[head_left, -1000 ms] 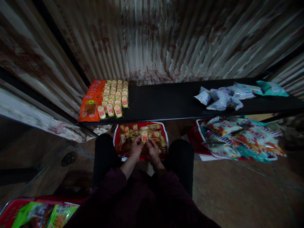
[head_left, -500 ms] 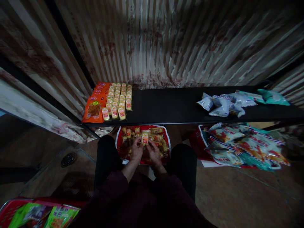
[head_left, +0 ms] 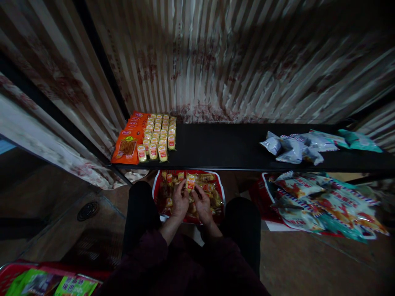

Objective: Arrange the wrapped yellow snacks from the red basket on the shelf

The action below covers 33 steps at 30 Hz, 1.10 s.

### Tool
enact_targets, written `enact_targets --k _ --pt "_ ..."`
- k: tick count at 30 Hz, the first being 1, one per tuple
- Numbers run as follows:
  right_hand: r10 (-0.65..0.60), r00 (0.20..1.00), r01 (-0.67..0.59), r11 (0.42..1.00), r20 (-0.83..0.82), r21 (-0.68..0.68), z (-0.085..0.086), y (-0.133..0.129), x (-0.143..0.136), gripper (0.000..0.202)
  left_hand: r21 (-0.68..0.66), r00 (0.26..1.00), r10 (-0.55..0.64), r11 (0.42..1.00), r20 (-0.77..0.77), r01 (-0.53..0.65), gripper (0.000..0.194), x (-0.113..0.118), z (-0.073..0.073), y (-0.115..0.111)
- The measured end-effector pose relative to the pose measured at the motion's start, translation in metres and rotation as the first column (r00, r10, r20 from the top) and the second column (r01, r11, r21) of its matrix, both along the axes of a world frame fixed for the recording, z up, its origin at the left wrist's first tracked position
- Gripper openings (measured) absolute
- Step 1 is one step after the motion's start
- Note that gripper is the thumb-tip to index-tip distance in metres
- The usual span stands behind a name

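Between my two hands is a small wrapped snack cake [head_left: 190, 182] in clear film with a red and yellow label. My left hand [head_left: 180, 201] grips its left side with thumb and fingers. On its lower right side, the fingers of my right hand [head_left: 203, 204] pinch it. Both hands are above a red basket [head_left: 223, 196] with a white rim, which holds many similar wrapped cakes. Rows of the same cakes [head_left: 153, 151] stand upright on the left part of the black shelf [head_left: 216, 148], beside orange snack packets [head_left: 126, 147].
Silvery and teal bags [head_left: 291, 149] lie at the shelf's right. Below them, a second red basket [head_left: 261, 201] overflows with larger snack bags. Another red basket [head_left: 12, 269] with green packets sits at lower left. Black frame posts [head_left: 100, 53] and a pleated curtain [head_left: 210, 61] bound the shelf.
The view has tilted, so the shelf and baskets appear slightly lower and further right. Both hands keep hold of the snack cake, now a little higher relative to the basket.
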State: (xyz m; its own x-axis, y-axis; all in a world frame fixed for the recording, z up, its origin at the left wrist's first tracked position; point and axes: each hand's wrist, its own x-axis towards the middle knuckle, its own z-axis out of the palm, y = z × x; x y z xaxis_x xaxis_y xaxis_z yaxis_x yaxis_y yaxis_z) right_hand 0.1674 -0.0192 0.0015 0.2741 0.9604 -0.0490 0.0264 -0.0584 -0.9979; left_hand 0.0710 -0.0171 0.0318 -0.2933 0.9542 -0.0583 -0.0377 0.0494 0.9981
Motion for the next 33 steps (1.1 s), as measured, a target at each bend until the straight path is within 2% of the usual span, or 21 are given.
enact_targets --k 6,11,22,26,33 --pt "0.013 0.997 -0.020 0.995 0.070 0.096 0.019 0.016 -0.007 0.040 0.062 0.993 0.044 0.997 -0.112 -0.037 0.040 -0.006 0.019 0.009" --pt "0.041 0.996 -0.051 0.991 0.079 0.124 0.032 0.026 -0.013 0.038 0.059 0.989 0.085 0.995 -0.122 -0.078 0.039 -0.010 0.030 0.016" --pt "0.050 0.985 -0.079 0.981 0.162 0.178 0.042 0.052 -0.020 0.038 0.071 0.982 0.101 0.993 -0.157 -0.091 0.036 -0.019 0.038 0.039" --pt "0.073 0.982 -0.106 0.976 0.176 0.188 0.050 0.064 -0.023 0.036 0.100 0.987 0.114 0.990 -0.111 -0.103 0.037 -0.023 0.049 0.043" --pt "0.064 0.972 -0.111 0.973 0.225 0.203 0.060 0.082 -0.026 0.033 0.098 0.961 0.131 0.989 -0.242 -0.110 0.034 -0.029 0.069 0.052"
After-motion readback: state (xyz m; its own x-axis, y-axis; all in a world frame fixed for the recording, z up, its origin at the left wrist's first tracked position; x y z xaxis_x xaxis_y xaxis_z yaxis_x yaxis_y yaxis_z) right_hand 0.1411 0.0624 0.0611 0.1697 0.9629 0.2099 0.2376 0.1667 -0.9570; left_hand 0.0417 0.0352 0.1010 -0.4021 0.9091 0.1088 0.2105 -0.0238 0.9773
